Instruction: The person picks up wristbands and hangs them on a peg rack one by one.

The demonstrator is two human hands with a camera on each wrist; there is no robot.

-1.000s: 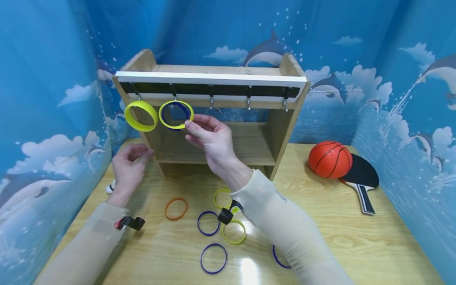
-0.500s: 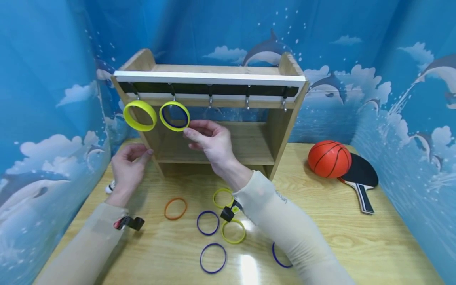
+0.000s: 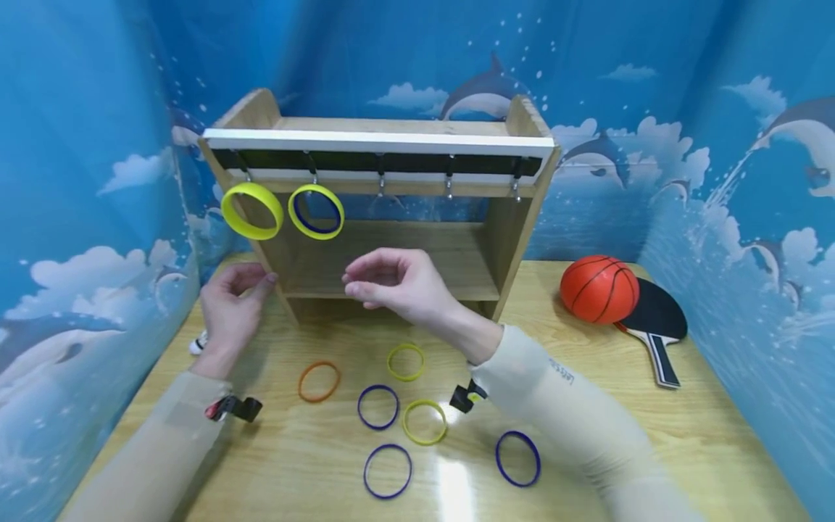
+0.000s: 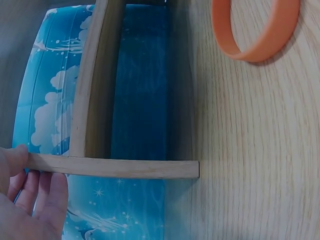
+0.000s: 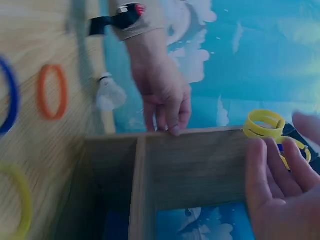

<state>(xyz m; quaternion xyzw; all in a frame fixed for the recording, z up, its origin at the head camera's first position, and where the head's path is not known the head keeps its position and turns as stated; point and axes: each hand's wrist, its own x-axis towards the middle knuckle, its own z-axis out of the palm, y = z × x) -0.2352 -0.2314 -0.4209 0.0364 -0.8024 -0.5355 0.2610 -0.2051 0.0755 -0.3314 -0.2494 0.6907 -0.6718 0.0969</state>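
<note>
Head view: I have the right hand (image 3: 407, 286) in front of the wooden rack (image 3: 512, 239), fingers loosely curved, thumb apart from them, nothing held. My left hand (image 3: 235, 304) pinches the rack's side panel (image 4: 115, 167) between thumb and fingers, a brace worth having, since a tug at a hook could well shift the frame. Up and left of the right hand, a yellow band (image 3: 291, 210) and a blue band (image 3: 338, 220) hang together from the second hook (image 3: 315, 176); a wide yellow ring (image 3: 259, 233), perhaps several bands, hangs at the first hook (image 3: 246, 172). The three right-hand hooks (image 3: 381, 187) bear nothing. I judge this hang done, so the right hand should leave low, lest a knuckle flick a loop off. Below, on the table (image 3: 717, 464), lie an orange band (image 3: 316, 401), two yellow bands (image 3: 425, 443) and three blue bands (image 3: 386, 497). For another, I'd pinch one edge, pass the free far side over a hook tip, and let go only once the hook takes the weight.
</note>
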